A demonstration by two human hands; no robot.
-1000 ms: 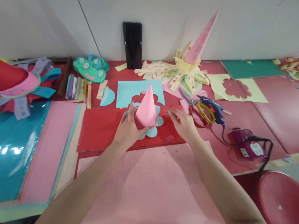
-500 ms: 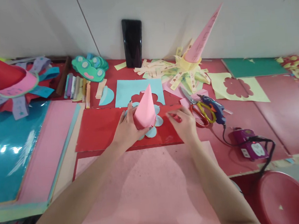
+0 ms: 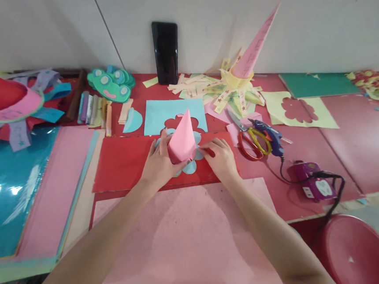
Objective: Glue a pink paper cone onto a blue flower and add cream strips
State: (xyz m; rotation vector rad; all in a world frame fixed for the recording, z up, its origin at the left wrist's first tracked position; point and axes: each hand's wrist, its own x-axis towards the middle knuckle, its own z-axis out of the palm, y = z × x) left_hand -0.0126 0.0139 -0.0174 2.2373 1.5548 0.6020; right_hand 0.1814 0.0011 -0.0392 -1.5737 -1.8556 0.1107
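A pink paper cone stands upright on a light blue paper flower, whose petals show around its base. My left hand is wrapped round the cone's left side and lower front. At the flower's right side, my right hand has its thumb and forefinger pinched together at a blue petal; whether a small piece lies between the fingertips I cannot make out. Beneath the flower lies a red board. Behind it is a light blue sheet with a flower-shaped cutout.
Scissors and a glue gun lie to the right, with a cord to a purple power adapter. A finished pink cone hat, a phone and markers are at the back. A red stool stands lower right.
My right hand has moved left, from beside the scissors to the flower's right edge. My left hand stays on the cone. The whole view has shifted slightly.
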